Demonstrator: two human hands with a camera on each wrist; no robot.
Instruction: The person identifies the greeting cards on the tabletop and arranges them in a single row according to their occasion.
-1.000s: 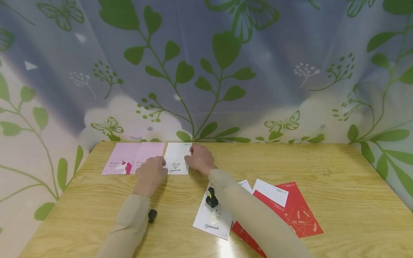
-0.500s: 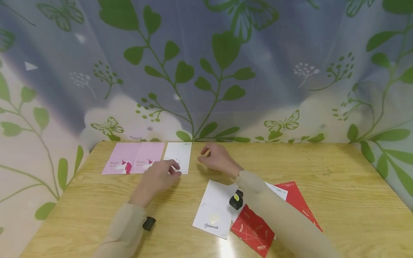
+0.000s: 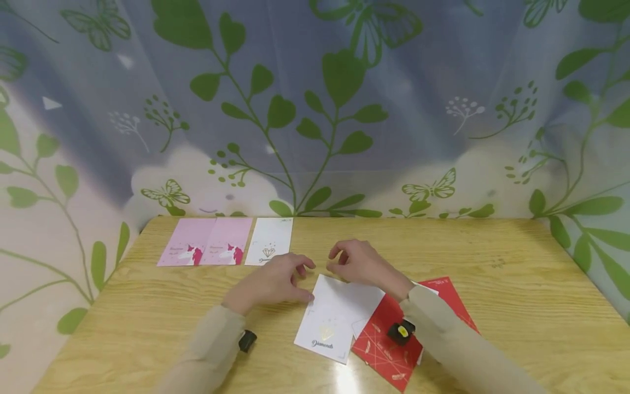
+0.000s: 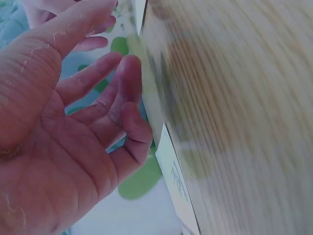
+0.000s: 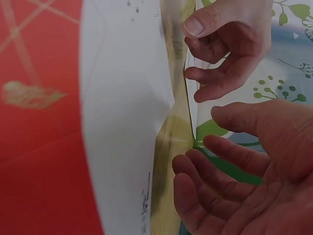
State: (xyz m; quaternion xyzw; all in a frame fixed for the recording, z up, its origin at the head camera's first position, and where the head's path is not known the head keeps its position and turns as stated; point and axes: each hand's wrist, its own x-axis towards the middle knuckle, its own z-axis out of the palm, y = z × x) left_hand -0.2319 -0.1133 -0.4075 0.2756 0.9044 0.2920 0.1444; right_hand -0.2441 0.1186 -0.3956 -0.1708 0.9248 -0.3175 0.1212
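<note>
My left hand (image 3: 273, 280) reaches over the table with relaxed, slightly bent fingers, its thumb tip overlapping the left edge of a white "Diamonds" card (image 3: 322, 328). Nothing is between its fingers in the left wrist view, where its palm (image 4: 63, 161) faces the camera. Just above that card's top edge, my right hand (image 3: 366, 265) hovers with loosely curved fingers, also holding nothing; in the right wrist view the hand (image 5: 264, 181) faces the left hand (image 5: 234, 44). Partly under the right forearm lie a red card with gold feathers (image 3: 386, 347) and more white and red cards.
Along the table's back edge, two pink unicorn cards (image 3: 184, 243) (image 3: 228, 241) and a white diamond card (image 3: 270, 241) lie in a row. Another red card (image 3: 453, 298) sits right of the pile. A leaf-patterned curtain (image 3: 418, 109) hangs behind the wooden table (image 3: 517, 306).
Both hands have left the white diamond card in the back row and moved right and nearer, toward the loose cards. That card stays beside the pink ones.
</note>
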